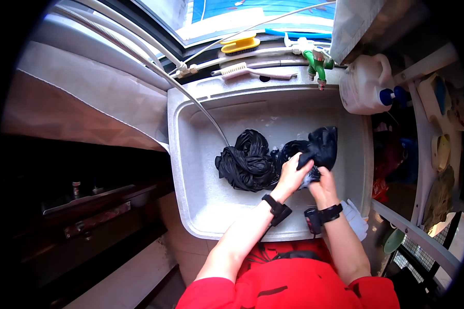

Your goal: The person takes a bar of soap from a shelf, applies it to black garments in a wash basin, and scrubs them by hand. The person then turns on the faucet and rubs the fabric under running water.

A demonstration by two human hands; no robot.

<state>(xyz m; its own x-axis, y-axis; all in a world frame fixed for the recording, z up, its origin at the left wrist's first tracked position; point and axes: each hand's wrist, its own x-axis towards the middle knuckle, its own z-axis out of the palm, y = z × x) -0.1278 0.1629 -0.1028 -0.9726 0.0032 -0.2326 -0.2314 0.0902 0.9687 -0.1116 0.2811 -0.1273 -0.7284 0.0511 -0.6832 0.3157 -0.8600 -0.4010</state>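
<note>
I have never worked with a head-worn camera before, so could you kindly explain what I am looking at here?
Certainly. There is no machine: these are a person's bare left hand and right hand, with a dark band on each wrist. The single picture comes from a camera on that person's head, looking forward and down. Below is a pale sink, where a black bundle of cloth lies. Both hands grip dark cloth just right of it; whether the two are one piece, I cannot tell. Along the back are a white brush, a yellow brush and a green tap.
</note>
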